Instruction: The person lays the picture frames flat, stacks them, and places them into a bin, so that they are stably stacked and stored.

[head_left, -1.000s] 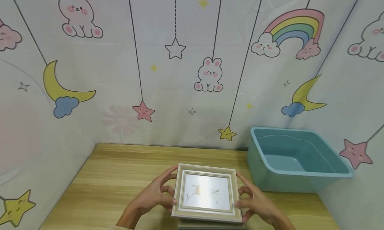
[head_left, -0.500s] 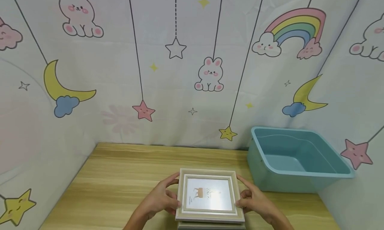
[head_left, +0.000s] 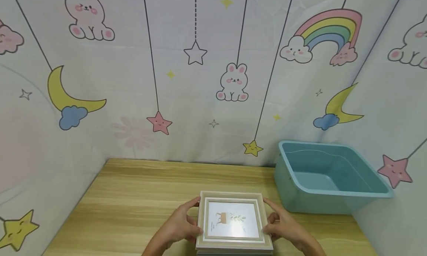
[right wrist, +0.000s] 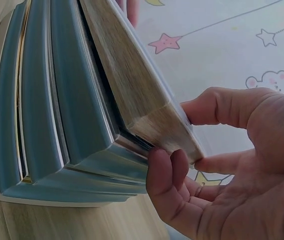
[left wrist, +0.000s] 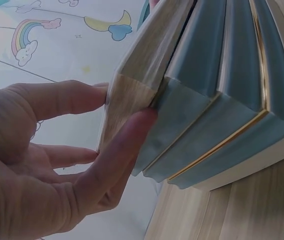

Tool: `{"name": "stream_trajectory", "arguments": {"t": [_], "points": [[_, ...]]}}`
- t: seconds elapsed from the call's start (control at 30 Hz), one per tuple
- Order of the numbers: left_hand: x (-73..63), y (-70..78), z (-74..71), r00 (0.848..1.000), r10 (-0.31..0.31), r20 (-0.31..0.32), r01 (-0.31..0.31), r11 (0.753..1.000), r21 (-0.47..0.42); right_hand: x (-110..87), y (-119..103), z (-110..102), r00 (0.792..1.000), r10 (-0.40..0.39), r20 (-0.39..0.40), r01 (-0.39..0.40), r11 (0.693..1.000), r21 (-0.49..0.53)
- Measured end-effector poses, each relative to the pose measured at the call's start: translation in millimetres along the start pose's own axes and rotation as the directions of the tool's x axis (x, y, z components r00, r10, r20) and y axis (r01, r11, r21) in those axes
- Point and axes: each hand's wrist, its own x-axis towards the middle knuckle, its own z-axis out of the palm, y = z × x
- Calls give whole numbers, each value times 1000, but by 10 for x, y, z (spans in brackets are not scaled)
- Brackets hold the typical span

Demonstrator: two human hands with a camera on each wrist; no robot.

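Note:
A beige wooden picture frame [head_left: 231,245] lies face up on top of a stack at the front of the table. Its print shows an orange legged planter and leaves. My left hand [head_left: 178,226] grips its left side, and the fingers of my right hand [head_left: 287,228] hold the opposite side. Beneath it, the left wrist view shows several blue-edged picture frames [left wrist: 191,117] with a pale one at the bottom. In the right wrist view a thin dark gap separates the wooden frame [right wrist: 164,127] from the blue ones [right wrist: 79,100].
A blue-green plastic tub [head_left: 320,202] stands at the back right of the wood-grain table [head_left: 143,196], with nothing visible inside. Behind the table hangs a pale cloth [head_left: 186,137] printed with rabbits, stars, moons and a rainbow.
The wooden picture frame has come down from a slight tilt and lines up squarely with the stack. Both hands have moved down with it, keeping their hold.

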Motion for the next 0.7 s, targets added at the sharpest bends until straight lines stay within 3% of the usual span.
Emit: {"name": "stream_trajectory", "arguments": {"t": [0.3, 0.4, 0.47, 0.5, 0.53, 0.6, 0.67, 0.7], "points": [[-5, -58, 3, 999, 38, -23, -38, 999, 23, -11, 54, 26, 998, 39, -58, -41, 999, -36], [-25, -68, 12, 990, 107, -95, -94, 987, 127, -29, 69, 57, 991, 13, -133, -26, 994, -102], [-34, -64, 44, 969, 187, -160, -140, 954, 266, -41, 69, 108, 975, -26, -220, -11, 986, -165], [-30, -60, 70, 953, 238, -186, -162, 923, 348, -45, 69, 139, 963, -57, -265, 3, 980, -200], [-21, -56, 101, 936, 292, -198, -180, 878, 445, -48, 67, 172, 949, -91, -302, 18, 971, -236], [12, -52, 174, 902, 395, -175, -202, 745, 636, -52, 54, 239, 919, -144, -366, 36, 957, -288], [59, -61, 241, 874, 477, -92, -217, 553, 805, -58, 44, 283, 896, -209, -392, 68, 937, -343], [83, -71, 271, 862, 506, -34, -224, 440, 870, -62, 39, 297, 888, -233, -396, 83, 929, -360]]}}
